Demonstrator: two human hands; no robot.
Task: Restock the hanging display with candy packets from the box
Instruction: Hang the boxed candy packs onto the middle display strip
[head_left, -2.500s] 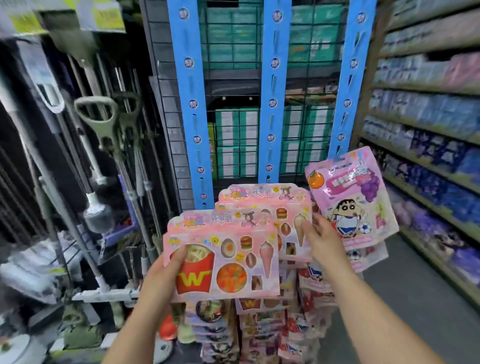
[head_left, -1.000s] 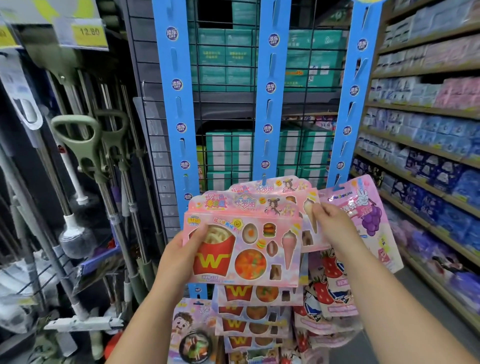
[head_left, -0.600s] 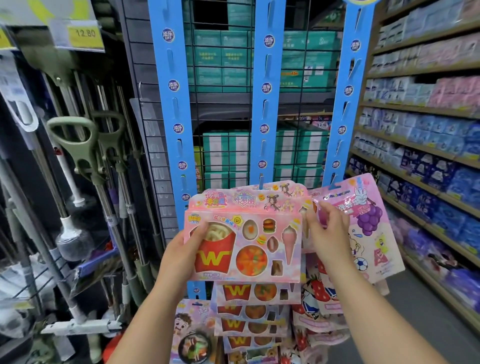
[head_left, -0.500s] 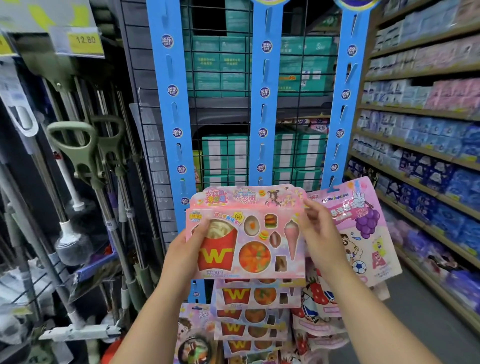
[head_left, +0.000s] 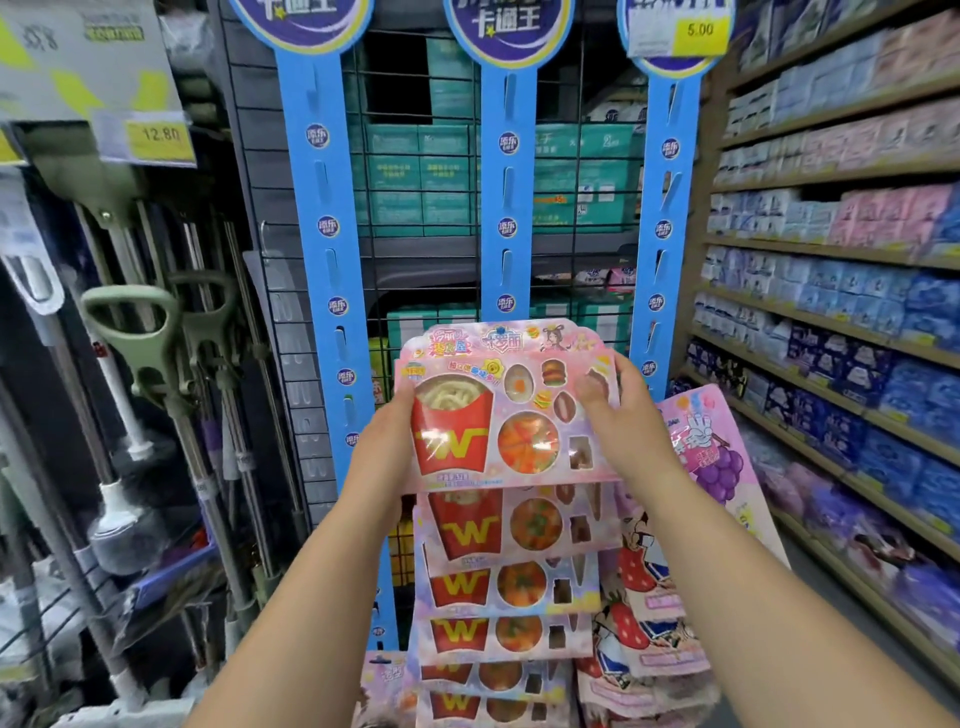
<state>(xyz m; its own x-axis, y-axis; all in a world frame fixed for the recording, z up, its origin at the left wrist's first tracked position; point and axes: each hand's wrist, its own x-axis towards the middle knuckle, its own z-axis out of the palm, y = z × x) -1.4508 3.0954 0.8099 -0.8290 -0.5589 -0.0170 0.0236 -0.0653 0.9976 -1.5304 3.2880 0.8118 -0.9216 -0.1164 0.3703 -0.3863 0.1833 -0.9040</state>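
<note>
A pink candy packet printed with red fries and an orange pizza is held up against the middle blue hanging strip. My left hand grips its left edge. My right hand holds its right side, fingers over the front. Below it, several identical packets hang in a column on that strip. A pink grape packet hangs on the right blue strip, with strawberry packets beneath. The left blue strip is bare along its upper part. The box is out of view.
Mops and green-handled tools hang at the left under a 12.80 price tag. A wire grid with teal boxes backs the strips. Shelves of blue and pink packs line the right aisle.
Both hands have lifted the fries packet higher along the middle strip. My right hand has slid from the packet's upper right corner onto its front. The view has tilted upward.
</note>
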